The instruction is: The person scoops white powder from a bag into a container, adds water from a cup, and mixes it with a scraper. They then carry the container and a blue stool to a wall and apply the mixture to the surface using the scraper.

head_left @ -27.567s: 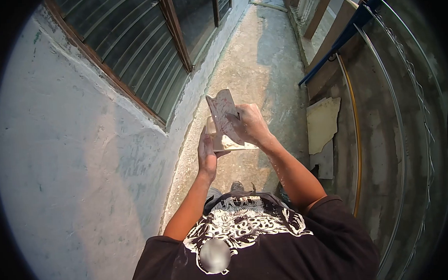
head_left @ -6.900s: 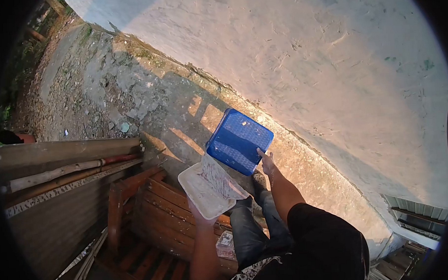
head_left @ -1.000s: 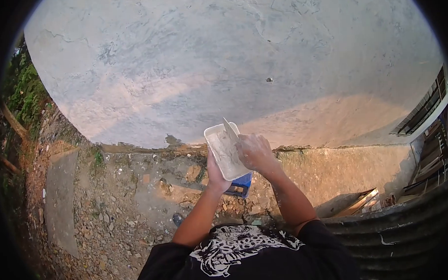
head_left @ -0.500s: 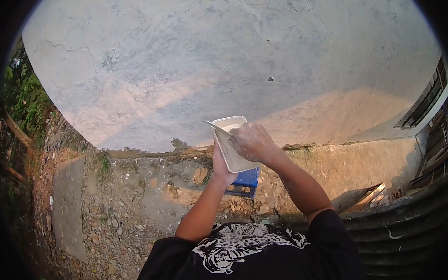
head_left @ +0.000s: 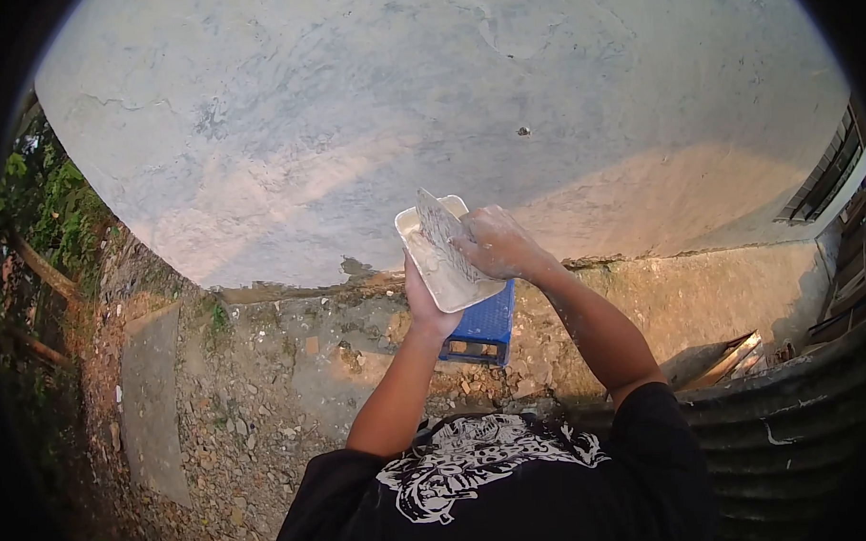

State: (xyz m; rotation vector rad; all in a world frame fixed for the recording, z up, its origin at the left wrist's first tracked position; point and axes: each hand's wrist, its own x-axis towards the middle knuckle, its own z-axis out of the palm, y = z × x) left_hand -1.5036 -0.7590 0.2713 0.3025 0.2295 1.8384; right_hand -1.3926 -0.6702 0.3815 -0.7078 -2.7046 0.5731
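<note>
My left hand is closed around the left side and underside of a white plastic tray, which is tilted and smeared inside with pale, wet filler. In my right hand is a flat scraper blade, coated with the same pale paste and held over the tray. Dried white specks cover the right hand and forearm. The scraper's grip is hidden by the fingers. Behind the tray rises a wall with patchy whitish-blue plaster.
A blue plastic stool stands on the ground below the tray. Rubble and a concrete slab lie to the left. Corrugated sheeting and wooden boards are at right, near a barred window.
The scraper has turned from edge-on to showing its broad, coated face over the tray. Tray and both hands appear slightly higher in the view, and more of the stool shows.
</note>
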